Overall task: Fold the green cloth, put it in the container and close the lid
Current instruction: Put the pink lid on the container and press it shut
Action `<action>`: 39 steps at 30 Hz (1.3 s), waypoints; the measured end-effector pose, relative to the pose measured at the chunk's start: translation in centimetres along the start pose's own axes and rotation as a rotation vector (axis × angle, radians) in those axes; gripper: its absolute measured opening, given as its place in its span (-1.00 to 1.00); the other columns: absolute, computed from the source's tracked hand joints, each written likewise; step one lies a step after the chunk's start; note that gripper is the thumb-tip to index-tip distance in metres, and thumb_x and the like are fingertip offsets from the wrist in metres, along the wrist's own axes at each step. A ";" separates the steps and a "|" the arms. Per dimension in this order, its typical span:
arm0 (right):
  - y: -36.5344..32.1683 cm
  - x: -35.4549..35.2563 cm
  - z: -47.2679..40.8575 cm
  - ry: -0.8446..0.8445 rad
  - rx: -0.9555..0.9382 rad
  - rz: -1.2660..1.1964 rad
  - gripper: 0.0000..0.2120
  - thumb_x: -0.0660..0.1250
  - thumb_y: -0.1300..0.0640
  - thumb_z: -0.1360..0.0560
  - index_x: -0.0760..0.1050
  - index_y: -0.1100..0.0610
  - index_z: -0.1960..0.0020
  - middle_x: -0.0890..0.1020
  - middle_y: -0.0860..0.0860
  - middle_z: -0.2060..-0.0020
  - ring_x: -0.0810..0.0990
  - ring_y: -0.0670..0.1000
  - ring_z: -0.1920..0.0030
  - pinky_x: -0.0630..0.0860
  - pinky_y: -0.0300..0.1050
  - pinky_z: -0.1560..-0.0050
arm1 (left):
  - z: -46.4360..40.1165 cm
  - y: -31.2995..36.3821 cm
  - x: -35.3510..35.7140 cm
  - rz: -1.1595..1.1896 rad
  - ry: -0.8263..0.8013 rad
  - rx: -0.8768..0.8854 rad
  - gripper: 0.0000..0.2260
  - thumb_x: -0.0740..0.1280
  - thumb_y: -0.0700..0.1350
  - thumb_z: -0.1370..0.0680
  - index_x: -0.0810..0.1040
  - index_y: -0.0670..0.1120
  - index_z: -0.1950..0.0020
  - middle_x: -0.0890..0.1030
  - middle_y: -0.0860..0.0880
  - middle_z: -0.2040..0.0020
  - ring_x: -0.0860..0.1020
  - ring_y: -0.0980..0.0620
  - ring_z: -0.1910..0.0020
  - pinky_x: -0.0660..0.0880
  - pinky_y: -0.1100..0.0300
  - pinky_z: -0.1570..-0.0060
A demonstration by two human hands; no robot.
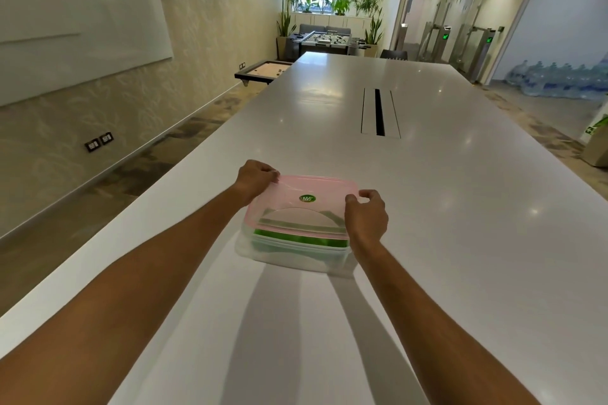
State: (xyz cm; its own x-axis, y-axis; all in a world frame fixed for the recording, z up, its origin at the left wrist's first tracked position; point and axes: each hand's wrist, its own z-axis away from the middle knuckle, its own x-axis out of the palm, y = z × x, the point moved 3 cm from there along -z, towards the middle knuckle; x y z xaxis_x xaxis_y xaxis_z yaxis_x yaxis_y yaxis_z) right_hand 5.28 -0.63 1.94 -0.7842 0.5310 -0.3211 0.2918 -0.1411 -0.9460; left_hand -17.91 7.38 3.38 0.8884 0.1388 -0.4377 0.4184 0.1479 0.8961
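A clear plastic container (279, 253) stands on the white table near me. The folded green cloth (296, 238) lies inside it, seen as a green strip under the lid's near edge. A translucent pink lid (309, 207) with a green oval sticker sits over the container, its near edge raised a little above the rim. My left hand (256, 179) pinches the lid's far left corner. My right hand (367, 215) grips the lid's right edge.
The long white table (427, 191) stretches away, with a dark cable slot (379, 112) in its middle. The table's left edge runs close by the container. A foosball table and plants stand at the far end of the room.
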 end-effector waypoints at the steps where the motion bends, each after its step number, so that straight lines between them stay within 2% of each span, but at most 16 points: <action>1: 0.0 0.0 0.1 0.000 -0.009 0.008 -0.68 0.28 0.07 -0.49 0.46 0.09 -0.22 0.61 0.09 -0.13 0.49 0.02 0.10 0.43 -0.12 0.08 | 0.1 0.1 0.1 -0.008 0.001 -0.002 -0.80 0.38 -0.18 -0.49 0.64 -0.17 -0.09 0.63 -0.18 -0.09 0.58 -0.14 0.00 0.55 0.05 -0.05; 5: 0.2 -0.4 0.2 -0.011 -0.020 0.063 -0.62 0.29 0.03 -0.46 0.45 0.07 -0.26 0.52 0.11 -0.17 0.53 0.09 0.04 0.51 -0.01 -0.05 | 0.3 0.2 0.4 -0.035 0.017 -0.007 -0.78 0.38 -0.14 -0.49 0.63 -0.18 -0.10 0.62 -0.18 -0.11 0.55 -0.12 0.02 0.52 0.10 -0.01; 7: 0.5 -0.6 0.3 -0.017 -0.002 0.081 -0.64 0.31 0.02 -0.45 0.47 0.08 -0.23 0.44 0.11 -0.17 0.51 0.08 0.13 0.49 -0.06 0.00 | 0.3 0.2 0.4 -0.061 0.028 -0.008 -0.77 0.36 -0.13 -0.51 0.62 -0.18 -0.12 0.62 -0.19 -0.12 0.54 -0.11 0.03 0.50 0.12 0.03; 12: 1.4 -0.8 0.8 -0.062 0.049 0.083 -0.64 0.32 0.02 -0.43 0.48 0.13 -0.18 0.39 0.11 -0.18 0.49 0.08 0.16 0.49 -0.01 -0.08 | 0.2 0.1 0.2 -0.091 0.016 -0.054 -0.72 0.37 -0.11 -0.50 0.59 -0.22 -0.16 0.61 -0.22 -0.14 0.57 -0.16 -0.03 0.51 0.05 -0.06; 14: 1.6 -0.7 1.0 -0.080 0.065 0.062 -0.63 0.32 0.01 -0.42 0.47 0.12 -0.19 0.41 0.11 -0.18 0.49 0.08 0.13 0.49 -0.03 -0.06 | 0.2 -0.1 0.1 -0.092 0.016 -0.072 -0.71 0.38 -0.11 -0.49 0.59 -0.23 -0.15 0.61 -0.22 -0.14 0.56 -0.19 -0.05 0.51 0.04 -0.09; 20: 1.6 -0.1 1.4 -0.144 0.000 0.103 -0.57 0.30 -0.02 -0.42 0.39 0.11 -0.24 0.46 0.10 -0.17 0.49 0.07 0.08 0.40 -0.11 0.10 | 0.2 -1.1 -0.3 -0.146 0.030 -0.106 -0.81 0.37 -0.09 -0.49 0.59 -0.21 0.03 0.61 -0.21 -0.06 0.50 -0.13 0.09 0.44 0.12 0.06; 22: 1.6 -0.1 1.4 -0.161 -0.018 0.141 -0.56 0.28 -0.04 -0.44 0.36 0.11 -0.26 0.47 0.10 -0.18 0.48 0.06 0.06 0.40 -0.11 0.11 | 0.3 -1.7 -0.3 -0.148 0.042 -0.125 -0.75 0.36 -0.05 -0.49 0.57 -0.22 -0.01 0.59 -0.19 -0.04 0.50 -0.12 0.09 0.42 0.12 0.07; 24: 1.6 -0.1 1.4 -0.186 -0.012 0.180 -0.54 0.25 -0.05 -0.46 0.33 0.13 -0.29 0.49 0.11 -0.20 0.50 0.09 0.01 0.43 -0.07 0.06 | 0.4 -1.9 -0.2 -0.196 0.057 -0.104 -0.70 0.34 0.00 -0.50 0.58 -0.24 -0.01 0.61 -0.20 -0.01 0.51 -0.12 0.11 0.42 0.12 0.09; 27: 1.6 0.0 1.1 -0.269 0.039 0.248 -0.49 0.18 -0.10 -0.48 0.30 0.17 -0.33 0.51 0.14 -0.22 0.53 0.18 -0.13 0.49 0.08 -0.16 | 0.6 -1.6 -0.2 -0.352 0.086 -0.040 -0.68 0.31 0.05 -0.51 0.58 -0.23 0.11 0.65 -0.22 0.05 0.52 -0.12 0.19 0.40 0.12 0.16; 30: 1.7 -0.1 1.0 -0.355 0.069 0.303 -0.41 0.07 -0.23 -0.51 0.31 0.20 -0.32 0.53 0.16 -0.21 0.54 0.21 -0.15 0.50 0.17 -0.19 | 0.9 -1.3 -0.6 -0.439 0.083 -0.029 -0.55 0.26 0.15 -0.52 0.58 -0.26 0.01 0.64 -0.25 0.00 0.57 -0.19 0.10 0.45 0.07 0.09; 33: 1.9 -0.2 1.1 -0.380 0.053 0.429 -0.31 -0.07 -0.33 -0.51 0.36 0.19 -0.32 0.55 0.16 -0.19 0.55 0.22 -0.13 0.52 0.17 -0.17 | 1.5 -1.8 -1.1 -0.526 0.047 -0.070 -0.38 0.11 0.28 -0.54 0.51 -0.26 -0.16 0.59 -0.27 -0.11 0.55 -0.24 -0.06 0.46 0.02 -0.03; 37: 2.0 0.0 1.1 -0.316 -0.058 0.570 -0.37 -0.08 -0.26 -0.55 0.47 0.21 -0.20 0.62 0.17 -0.10 0.59 0.20 -0.04 0.53 0.06 -0.09 | 2.6 -3.1 -0.8 -0.573 0.007 -0.103 -0.36 0.01 0.29 -0.56 0.45 -0.24 -0.27 0.56 -0.27 -0.17 0.54 -0.24 -0.09 0.46 -0.01 -0.13; 39: 2.2 0.2 1.2 -0.294 -0.104 0.595 -0.41 -0.05 -0.23 -0.57 0.49 0.22 -0.15 0.63 0.17 -0.05 0.59 0.19 0.00 0.49 0.01 0.00 | 3.0 -3.3 -0.6 -0.592 0.030 -0.080 -0.37 0.00 0.27 -0.57 0.46 -0.24 -0.25 0.57 -0.26 -0.16 0.54 -0.22 -0.08 0.45 0.00 -0.09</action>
State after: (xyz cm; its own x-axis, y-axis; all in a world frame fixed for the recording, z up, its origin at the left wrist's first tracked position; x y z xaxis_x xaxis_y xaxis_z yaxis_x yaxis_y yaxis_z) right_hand 5.09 -1.78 -0.23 -0.5852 0.1357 -0.7994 0.7605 -0.2504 -0.5992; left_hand -19.30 3.87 0.89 0.5022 0.0380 -0.8639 0.8240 0.2819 0.4914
